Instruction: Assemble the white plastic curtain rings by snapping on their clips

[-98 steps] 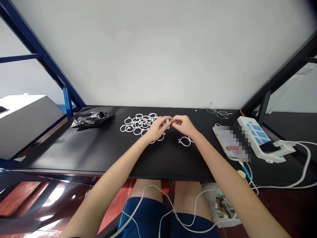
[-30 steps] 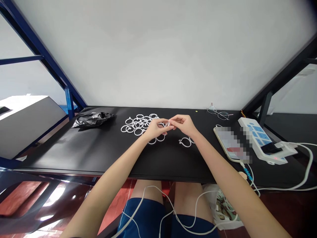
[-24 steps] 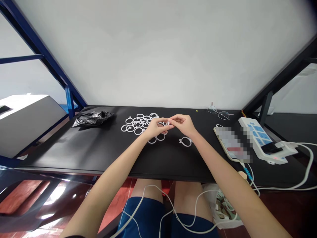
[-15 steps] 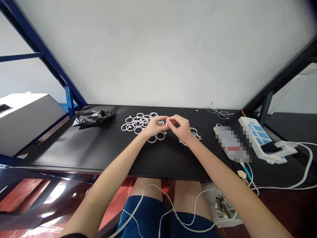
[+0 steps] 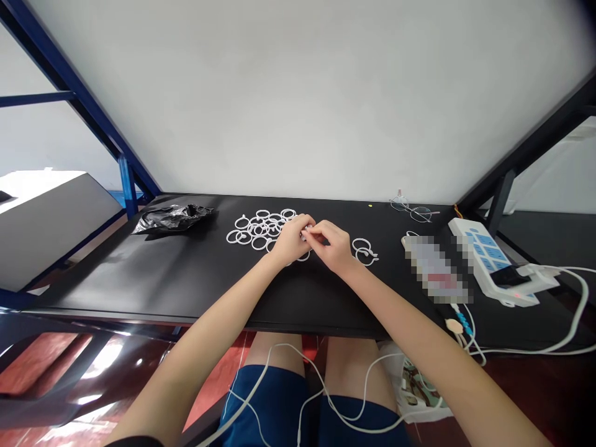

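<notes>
My left hand (image 5: 288, 241) and my right hand (image 5: 331, 246) meet over the black table (image 5: 162, 279), fingertips pinched together on a small white plastic ring (image 5: 305, 234) that is mostly hidden between them. A pile of several white rings (image 5: 258, 227) lies just left of my left hand. Two more white rings (image 5: 364, 249) lie to the right of my right hand.
A crumpled black plastic bag (image 5: 172, 217) sits at the far left. Eyeglasses (image 5: 412, 212) lie at the back right. A phone (image 5: 435, 271), a white power strip (image 5: 493, 261) and white cables (image 5: 549, 335) occupy the right side. Blue frame posts (image 5: 125, 186) stand left.
Both hands have drawn closer together and slid slightly nearer and leftward. The two rings on the right, earlier partly covered by my right wrist, now lie uncovered.
</notes>
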The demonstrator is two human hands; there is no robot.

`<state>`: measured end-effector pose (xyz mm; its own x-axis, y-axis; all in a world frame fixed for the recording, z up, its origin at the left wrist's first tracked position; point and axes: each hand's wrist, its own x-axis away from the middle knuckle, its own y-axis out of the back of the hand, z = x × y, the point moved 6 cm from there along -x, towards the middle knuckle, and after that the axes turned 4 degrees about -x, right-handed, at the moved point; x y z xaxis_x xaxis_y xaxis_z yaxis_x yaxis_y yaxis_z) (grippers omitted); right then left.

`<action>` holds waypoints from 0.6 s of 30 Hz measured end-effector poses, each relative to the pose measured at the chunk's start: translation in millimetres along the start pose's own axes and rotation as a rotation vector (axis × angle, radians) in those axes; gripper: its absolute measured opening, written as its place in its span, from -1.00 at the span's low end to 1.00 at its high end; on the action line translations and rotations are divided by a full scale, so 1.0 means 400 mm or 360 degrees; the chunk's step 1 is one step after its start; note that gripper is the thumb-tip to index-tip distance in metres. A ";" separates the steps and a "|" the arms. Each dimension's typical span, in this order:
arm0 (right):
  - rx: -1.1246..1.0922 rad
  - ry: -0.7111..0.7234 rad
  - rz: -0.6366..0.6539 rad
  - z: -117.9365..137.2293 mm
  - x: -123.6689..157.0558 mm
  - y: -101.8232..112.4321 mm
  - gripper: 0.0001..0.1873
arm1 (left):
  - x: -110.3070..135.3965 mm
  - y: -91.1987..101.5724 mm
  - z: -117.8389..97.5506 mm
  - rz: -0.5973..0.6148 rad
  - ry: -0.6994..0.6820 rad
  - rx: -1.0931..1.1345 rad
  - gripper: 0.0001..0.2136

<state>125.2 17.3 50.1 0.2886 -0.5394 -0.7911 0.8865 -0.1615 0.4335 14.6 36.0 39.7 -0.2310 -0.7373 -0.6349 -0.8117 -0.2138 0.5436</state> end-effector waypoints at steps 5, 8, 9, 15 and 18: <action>0.0008 0.0040 0.0000 0.022 0.005 -0.008 -0.81 | 0.010 0.000 -0.006 -0.0021 -0.0053 -0.0065 -0.90; 0.0015 0.0070 -0.0024 0.030 0.006 -0.007 -0.82 | 0.013 0.001 -0.006 -0.0044 -0.0089 -0.0097 -0.85; 0.0009 0.0083 -0.0032 0.033 0.007 -0.007 -0.83 | 0.014 0.001 -0.005 -0.0049 -0.0100 -0.0100 -0.84; -0.0045 0.0086 -0.0037 0.041 0.010 -0.012 -0.84 | 0.013 0.001 -0.004 -0.0057 -0.0130 -0.0116 -0.82; -0.0047 0.0079 -0.0038 0.042 0.013 -0.016 -0.83 | 0.012 0.001 -0.001 -0.0045 -0.0105 -0.0132 -0.79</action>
<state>114.9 1.5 50.4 0.2843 -0.4942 -0.8216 0.9034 -0.1488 0.4021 13.5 31.9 37.2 -0.2458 -0.6871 -0.6838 -0.7717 -0.2882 0.5670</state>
